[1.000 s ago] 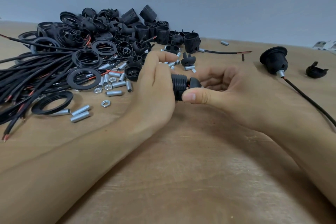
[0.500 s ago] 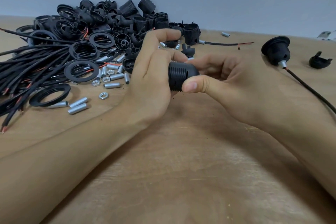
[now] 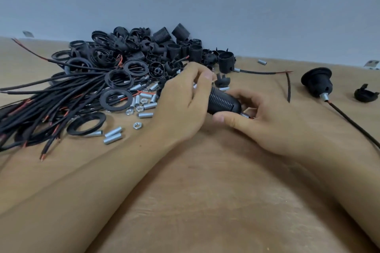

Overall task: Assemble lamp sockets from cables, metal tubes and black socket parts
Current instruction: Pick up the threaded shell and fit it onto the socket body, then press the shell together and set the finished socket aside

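Since a second ago your right hand has slid off the socket body to its narrow end, and the ribbed black plastic socket shell now lies tilted, wide end up-left, narrow end down-right, more of its threading showing. Head view: your left hand grips the shell's wide end, fingers curled over the top, index tip near a small loose black clip part. Your right thumb and fingers pinch a short silver metal tube at the shell's narrow end, a bit of red wire showing just beside it; how far the tube is seated, cannot tell. Shell is held just above the bare wooden tabletop, between both hands, centre of view. Left of your hands: a bundle of black cables with red-tipped ends, flat black plastic rings, scattered silver tubes and hex nuts. Behind them, against the grey wall, a heap of black socket parts. Far right: one finished black socket with flange, mouth down, silver tube and black cable trailing toward the right edge; a small black cap piece near it; a short cut cable scrap between that socket and your right hand.
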{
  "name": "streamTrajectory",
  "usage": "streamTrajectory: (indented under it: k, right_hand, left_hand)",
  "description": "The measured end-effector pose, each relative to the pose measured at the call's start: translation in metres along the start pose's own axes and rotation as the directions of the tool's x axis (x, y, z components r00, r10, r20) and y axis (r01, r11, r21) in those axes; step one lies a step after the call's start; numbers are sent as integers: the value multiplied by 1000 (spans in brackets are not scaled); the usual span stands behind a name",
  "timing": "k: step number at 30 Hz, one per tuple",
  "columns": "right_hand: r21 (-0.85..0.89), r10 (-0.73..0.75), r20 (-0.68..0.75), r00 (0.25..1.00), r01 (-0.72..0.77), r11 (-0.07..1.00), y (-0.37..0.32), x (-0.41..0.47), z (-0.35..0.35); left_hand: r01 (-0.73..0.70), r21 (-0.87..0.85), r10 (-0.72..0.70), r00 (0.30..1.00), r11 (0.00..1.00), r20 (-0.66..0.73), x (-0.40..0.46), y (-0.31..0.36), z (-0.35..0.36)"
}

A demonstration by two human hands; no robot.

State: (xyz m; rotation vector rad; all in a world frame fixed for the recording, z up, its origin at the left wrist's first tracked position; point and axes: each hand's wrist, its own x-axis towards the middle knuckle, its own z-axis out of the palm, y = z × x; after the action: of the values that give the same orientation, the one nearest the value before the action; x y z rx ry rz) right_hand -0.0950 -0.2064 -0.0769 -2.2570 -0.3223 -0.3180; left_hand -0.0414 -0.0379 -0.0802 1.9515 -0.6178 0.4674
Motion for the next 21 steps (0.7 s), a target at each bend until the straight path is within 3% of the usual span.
streamTrajectory:
  k: [2, 4, 5, 7, 9, 17, 21]
  right_hand:
    - [-33, 46, -31, 998, -47, 998, 3, 1, -2]
    - [-51, 66, -31, 997, -68, 996, 5, 1, -2]
    - [-53, 68, -30, 997, -70, 996, 6, 1, -2]
    - [-65, 49, -20, 999, -50, 997, 7, 2, 0]
    - [-80, 31, -11, 999, -31, 996, 7, 3, 1]
    - [-85, -17, -43, 999, 14, 996, 8, 3, -1]
    - [-81, -24, -62, 998, 19, 997, 10, 5, -1]
  left_hand:
    - [-36, 233, 58, 994, 972, -88, 9, -5, -14]
    - [68, 580, 21, 989, 812, -146, 19, -18, -31]
    - [181, 717, -83, 982, 673, -170, 23, -26, -41]
    - [373, 826, -349, 908, 421, -232, 27, -35, -59]
    - [450, 820, -475, 842, 354, -257, 26, -42, -67]
    - [357, 812, -293, 925, 461, -240, 31, -47, -69]
    - [178, 573, -22, 963, 800, -270, 30, -41, -64]
